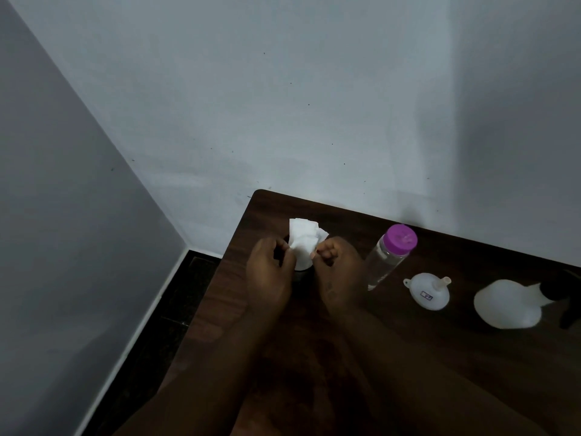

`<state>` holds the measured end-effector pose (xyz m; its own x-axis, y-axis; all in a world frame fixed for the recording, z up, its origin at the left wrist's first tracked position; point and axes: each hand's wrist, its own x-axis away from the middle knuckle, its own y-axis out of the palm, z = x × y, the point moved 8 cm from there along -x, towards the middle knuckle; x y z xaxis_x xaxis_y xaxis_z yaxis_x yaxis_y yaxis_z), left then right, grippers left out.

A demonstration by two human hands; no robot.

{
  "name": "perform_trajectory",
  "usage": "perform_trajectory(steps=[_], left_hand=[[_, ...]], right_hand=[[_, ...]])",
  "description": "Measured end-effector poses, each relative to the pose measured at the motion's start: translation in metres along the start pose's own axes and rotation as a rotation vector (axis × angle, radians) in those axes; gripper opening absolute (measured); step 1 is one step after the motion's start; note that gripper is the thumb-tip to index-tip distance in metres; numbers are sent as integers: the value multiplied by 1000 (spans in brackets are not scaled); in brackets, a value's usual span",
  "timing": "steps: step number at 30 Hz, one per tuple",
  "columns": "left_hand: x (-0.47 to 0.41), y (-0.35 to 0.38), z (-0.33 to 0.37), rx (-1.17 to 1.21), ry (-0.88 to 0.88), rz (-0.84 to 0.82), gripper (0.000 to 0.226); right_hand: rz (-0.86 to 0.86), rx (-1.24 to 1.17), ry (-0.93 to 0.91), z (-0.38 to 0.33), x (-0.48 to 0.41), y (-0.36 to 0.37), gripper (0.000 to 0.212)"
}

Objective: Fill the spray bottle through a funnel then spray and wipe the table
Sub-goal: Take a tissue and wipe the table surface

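Wood table (456,247), grey corner walls (283,89); left hand (268,272), right hand (338,269) pinch tissue (303,237).

The left forearm (217,360) and right forearm (405,357) fill the bottom of the frame, bare up to the wrists. The left hand (270,272) and right hand (338,272) near the centre are bare too. The back of the right hand carries a small dark mark (330,287), possibly a tattoo, though the dim light blurs it.
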<state>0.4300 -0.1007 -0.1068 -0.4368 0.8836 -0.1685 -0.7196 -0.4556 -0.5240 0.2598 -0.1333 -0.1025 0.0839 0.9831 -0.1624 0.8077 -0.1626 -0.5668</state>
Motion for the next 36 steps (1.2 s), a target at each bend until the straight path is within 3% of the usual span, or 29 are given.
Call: perform_trajectory(steps=[7,11,18,25,36], left_hand=[[5,-2,-4,-2,-7,-13,9],[3,-4,-3,-12,-3,-13,8],[9,-10,-2,-21,-82,90,10],[24,15,9,-44,-137,-2,17],[15,12,9,-103,-104,-1,12]], right_hand=[[-62,108,-152,-21,-7,4,26],[-157,168,-169,-24,-22,11,10],[-174,63,30,-9,-24,11,4],[-223,-25,144,2,-25,15,3],[-202,-3,128,-3,-29,11,7]])
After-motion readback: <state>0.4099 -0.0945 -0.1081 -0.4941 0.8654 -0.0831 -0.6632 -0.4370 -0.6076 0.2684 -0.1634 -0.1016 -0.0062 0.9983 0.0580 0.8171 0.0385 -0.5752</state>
